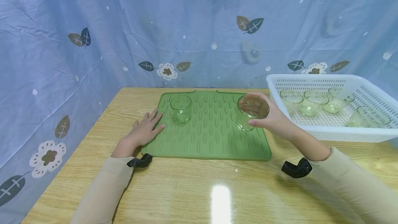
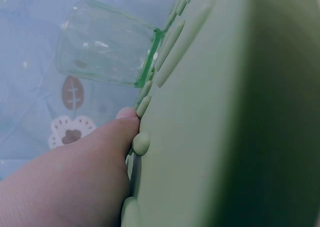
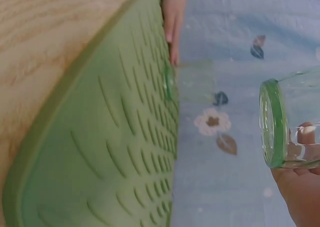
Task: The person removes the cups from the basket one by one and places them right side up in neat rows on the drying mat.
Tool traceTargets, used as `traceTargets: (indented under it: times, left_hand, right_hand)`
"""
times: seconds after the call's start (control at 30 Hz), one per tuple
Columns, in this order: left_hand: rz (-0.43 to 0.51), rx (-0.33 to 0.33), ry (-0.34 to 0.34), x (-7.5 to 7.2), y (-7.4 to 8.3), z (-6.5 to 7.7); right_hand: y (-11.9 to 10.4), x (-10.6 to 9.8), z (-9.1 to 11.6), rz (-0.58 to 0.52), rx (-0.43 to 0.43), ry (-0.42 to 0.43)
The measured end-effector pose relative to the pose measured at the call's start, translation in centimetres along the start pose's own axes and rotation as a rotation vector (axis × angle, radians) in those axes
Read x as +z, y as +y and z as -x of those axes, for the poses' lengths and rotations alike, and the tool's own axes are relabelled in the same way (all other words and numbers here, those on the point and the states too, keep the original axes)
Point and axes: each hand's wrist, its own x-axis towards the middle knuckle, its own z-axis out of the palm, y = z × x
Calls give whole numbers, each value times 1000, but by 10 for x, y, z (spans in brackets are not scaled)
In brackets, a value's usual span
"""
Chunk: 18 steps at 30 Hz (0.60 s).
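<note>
My right hand grips a clear, green-tinted drinking glass around its side. In the right wrist view the base of this held glass is apart from the green ridged mat, so it is in the air over the mat's right part. My left hand lies with spread fingers on the left edge of the mat. A second glass stands upright on the mat's back left, a little beyond the left fingertips; the left wrist view shows this standing glass past the thumb.
A white perforated plastic basket stands at the right with several similar glasses in it, one of them lying tilted. The wooden table extends in front of the mat. A blue patterned cloth hangs behind.
</note>
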Motion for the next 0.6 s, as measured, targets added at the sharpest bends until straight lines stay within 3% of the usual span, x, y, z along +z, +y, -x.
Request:
traceTargets:
  times: [0.6]
  left_hand:
    - [4,-6,-16,0,-2,-1]
  right_hand:
    - [23,43,-31,-57,149,-80]
